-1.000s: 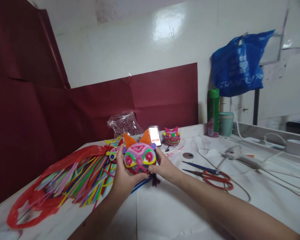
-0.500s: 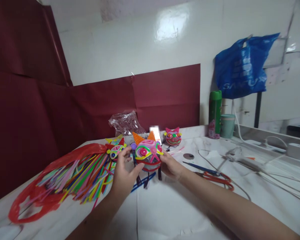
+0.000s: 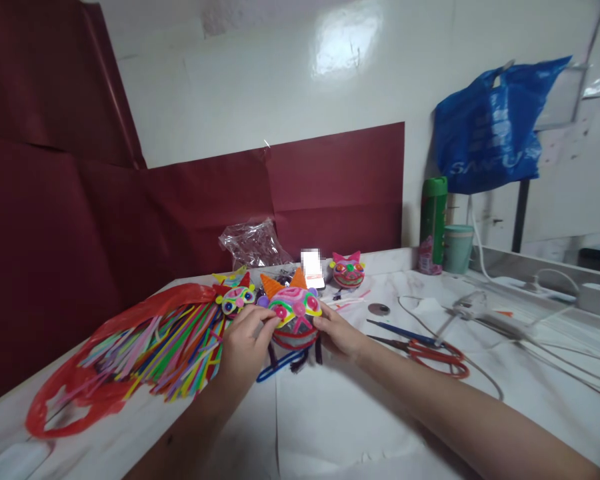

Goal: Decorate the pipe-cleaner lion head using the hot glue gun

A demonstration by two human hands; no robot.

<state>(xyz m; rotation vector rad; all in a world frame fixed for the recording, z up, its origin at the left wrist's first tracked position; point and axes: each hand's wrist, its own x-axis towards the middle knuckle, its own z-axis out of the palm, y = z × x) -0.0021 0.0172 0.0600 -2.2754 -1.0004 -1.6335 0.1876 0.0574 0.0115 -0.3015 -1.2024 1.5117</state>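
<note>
A round cat-like mask figure (image 3: pixel 296 319), with orange ears, pink eyes and a grey lower face edged in red, is held up in the middle. My left hand (image 3: pixel 244 340) pinches its left side near the eye. On the other side my right hand (image 3: pixel 337 332) grips its edge, thumb in front. Dark strands hang below the figure. Just behind my left hand is a second figure (image 3: pixel 236 301) with red ears and blue eyes. A pink-eared figure (image 3: pixel 349 271) stands farther back. A blue pipe cleaner (image 3: pixel 270 373) lies under the held figure.
Colourful pipe cleaners (image 3: pixel 175 353) spread from a red plastic bag (image 3: pixel 55 430) on the left. A phone (image 3: pixel 312 269) stands behind. Orange-handled scissors (image 3: pixel 437 357), a glue gun (image 3: pixel 473 307), cables, a green bottle (image 3: pixel 433 220) and a cup (image 3: pixel 458 248) are on the right.
The held figure has turned and tilted slightly, and sits a little farther left. My left hand's fingers have closed in on its left side; before, they were spread apart.
</note>
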